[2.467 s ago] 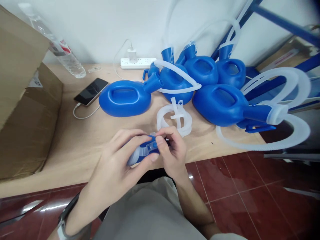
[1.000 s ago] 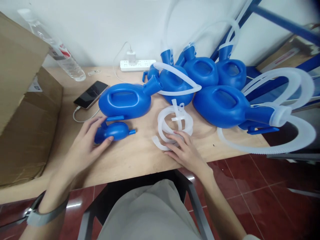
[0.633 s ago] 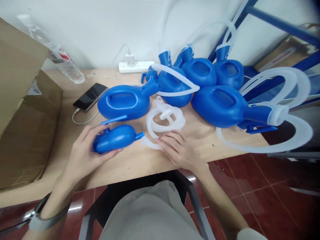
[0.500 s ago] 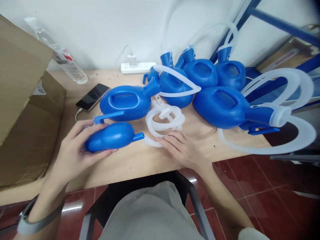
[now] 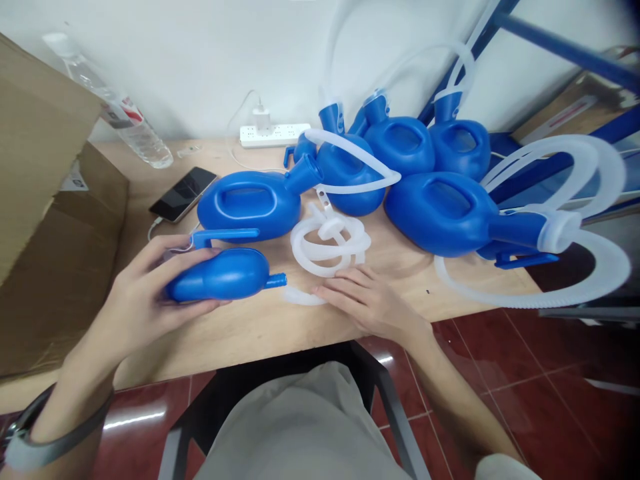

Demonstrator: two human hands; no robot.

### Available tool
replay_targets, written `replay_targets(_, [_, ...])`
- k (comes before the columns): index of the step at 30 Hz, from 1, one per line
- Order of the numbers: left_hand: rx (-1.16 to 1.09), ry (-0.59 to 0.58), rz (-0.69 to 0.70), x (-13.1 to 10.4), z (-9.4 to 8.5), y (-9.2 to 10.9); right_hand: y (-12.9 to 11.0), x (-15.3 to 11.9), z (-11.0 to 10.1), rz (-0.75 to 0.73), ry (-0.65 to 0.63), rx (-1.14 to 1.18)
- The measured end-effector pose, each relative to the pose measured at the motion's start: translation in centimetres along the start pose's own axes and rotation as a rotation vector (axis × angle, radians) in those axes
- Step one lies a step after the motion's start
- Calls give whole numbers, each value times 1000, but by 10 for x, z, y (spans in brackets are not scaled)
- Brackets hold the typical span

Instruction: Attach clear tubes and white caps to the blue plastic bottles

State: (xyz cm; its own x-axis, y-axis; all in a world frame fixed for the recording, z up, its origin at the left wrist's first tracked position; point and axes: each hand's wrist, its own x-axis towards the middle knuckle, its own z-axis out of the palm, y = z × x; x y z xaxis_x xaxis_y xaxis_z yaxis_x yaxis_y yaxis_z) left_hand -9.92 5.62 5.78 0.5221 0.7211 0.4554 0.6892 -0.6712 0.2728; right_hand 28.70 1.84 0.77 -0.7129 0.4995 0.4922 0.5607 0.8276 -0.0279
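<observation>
My left hand [image 5: 145,287] is wrapped round a small blue bottle [image 5: 230,275], whose narrow spout points right. A flat blue handle or cap piece [image 5: 227,235] sticks out above it. My right hand [image 5: 363,298] is closed on the end part of a translucent white tube [image 5: 303,297], near the table's front edge. The tube's free end lies close to the bottle's spout, with a small gap between them. Just behind my right hand is the coiled part of white tubing [image 5: 330,243]. Behind the held bottle, a blue jug [image 5: 250,223] lies on the wooden table [image 5: 235,333].
Several blue jugs [image 5: 440,213] with white tubes stand at the back right. On the left are a cardboard box [image 5: 45,267], a phone [image 5: 183,193] and a clear water bottle [image 5: 143,137]. A power strip [image 5: 275,135] sits against the wall.
The held bottle has turned slightly, so its spout points more levelly to the right. The tube end has moved down a little and now shows apart from the coil.
</observation>
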Motion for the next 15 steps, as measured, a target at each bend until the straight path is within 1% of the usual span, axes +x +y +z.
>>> replay_targets(3, [-12,1,-12,0,-3,-1,2,-1,-3,-21,-8,29])
replay_targets(9, [-2,-5,22,-3,-5,1,2,-7,-2,31,-44,56])
replay_targets(15, [-19,-9,9,-5,-6,0,3,-2,-6,13,-53,34])
